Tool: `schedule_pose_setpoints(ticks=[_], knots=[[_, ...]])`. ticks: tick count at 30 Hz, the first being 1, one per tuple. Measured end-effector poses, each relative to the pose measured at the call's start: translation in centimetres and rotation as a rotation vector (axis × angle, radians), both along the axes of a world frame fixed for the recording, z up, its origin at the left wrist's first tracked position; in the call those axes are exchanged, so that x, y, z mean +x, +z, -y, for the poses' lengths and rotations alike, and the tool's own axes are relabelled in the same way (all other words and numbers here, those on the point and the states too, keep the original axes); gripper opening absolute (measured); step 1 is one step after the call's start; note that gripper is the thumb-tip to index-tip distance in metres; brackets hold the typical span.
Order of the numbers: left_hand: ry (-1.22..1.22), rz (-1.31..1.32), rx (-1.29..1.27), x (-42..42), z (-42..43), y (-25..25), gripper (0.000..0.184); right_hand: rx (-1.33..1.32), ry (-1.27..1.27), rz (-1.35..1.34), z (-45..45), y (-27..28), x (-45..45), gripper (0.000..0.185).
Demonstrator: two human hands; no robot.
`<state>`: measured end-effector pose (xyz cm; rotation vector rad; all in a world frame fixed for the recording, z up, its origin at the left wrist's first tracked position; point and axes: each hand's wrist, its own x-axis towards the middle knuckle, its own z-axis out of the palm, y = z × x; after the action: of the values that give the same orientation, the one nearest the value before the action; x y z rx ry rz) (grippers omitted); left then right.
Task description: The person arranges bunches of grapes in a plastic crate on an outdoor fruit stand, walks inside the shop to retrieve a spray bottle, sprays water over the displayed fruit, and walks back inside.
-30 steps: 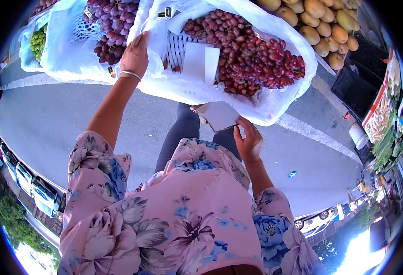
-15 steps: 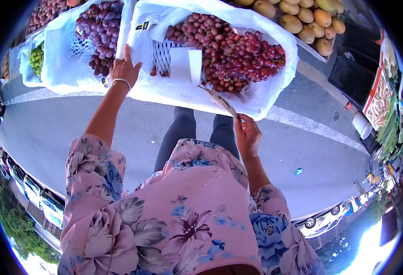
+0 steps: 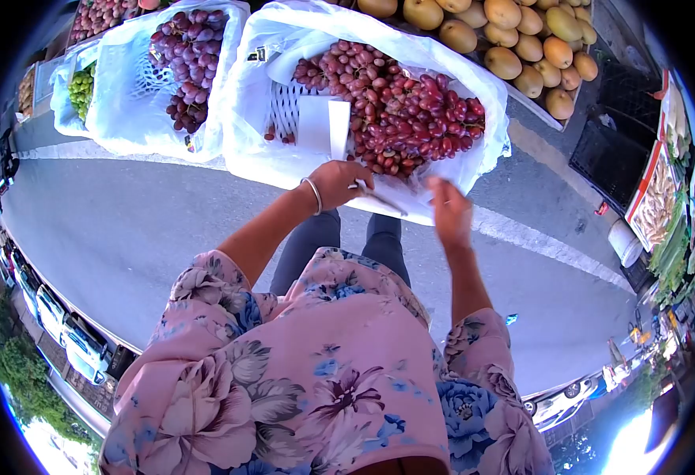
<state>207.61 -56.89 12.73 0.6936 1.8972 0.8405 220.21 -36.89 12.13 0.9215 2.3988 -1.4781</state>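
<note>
My left hand (image 3: 338, 184), with a bracelet (image 3: 316, 195) at the wrist, grips a thin card (image 3: 387, 204) by one end, close to the near edge of the white box (image 3: 272, 162) in front of me. I see the card almost edge-on, slanting toward my right. My right hand (image 3: 450, 210) is by the box's near right side, past the card's free end and apart from it; it is blurred, and I cannot tell whether its fingers hold anything. In the box, red grapes (image 3: 410, 111) lie heaped to the right, with a white sheet (image 3: 312, 123) beside them and a few loose grapes farther left. Another box (image 3: 118, 127) to my left holds purple grapes (image 3: 193, 67), and past it are green grapes (image 3: 82, 91). Yellow fruit (image 3: 513, 39) is piled beyond, to the right. My legs (image 3: 308, 237) stand over grey road (image 3: 165, 206).
</note>
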Motion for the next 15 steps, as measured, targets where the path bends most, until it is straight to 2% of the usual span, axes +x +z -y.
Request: schedule_pose_setpoints(ticks=[1,4,6,7,8,12,13,15], knots=[[-0.079,-0.046,-0.023,0.1,-0.3,0.4,0.019,-0.076,-0.126,0.062,-1.9,-0.3,-0.8,0.027],[-0.172,-0.112,-0.058,0.9,-1.0,0.4,0.019,0.071,-0.117,0.075,-6.9,-0.3,-3.9,0.034],[-0.213,-0.124,-0.103,1.3,-1.4,0.8,0.018,0.147,-0.131,0.109,-9.6,-2.4,-4.4,0.043],[-0.212,-0.120,-0.100,1.4,-1.6,1.0,0.018,0.289,-0.102,0.145,-10.8,-3.0,-4.8,0.047],[-0.226,-0.138,-0.128,1.6,-1.8,1.2,0.019,0.310,-0.183,-0.019,-12.0,-4.6,-5.1,0.049],[-0.228,-0.167,-0.161,1.9,-1.6,0.7,0.022,0.294,-0.327,-0.309,-15.2,-9.3,-5.8,0.048],[-0.227,-0.163,-0.158,1.9,-1.6,0.6,0.022,0.298,-0.325,-0.306,-14.7,-7.1,-6.2,0.048],[-0.208,-0.142,-0.167,2.1,-1.3,0.7,0.022,0.515,-0.318,0.010,-13.1,-1.9,-6.8,0.033]])
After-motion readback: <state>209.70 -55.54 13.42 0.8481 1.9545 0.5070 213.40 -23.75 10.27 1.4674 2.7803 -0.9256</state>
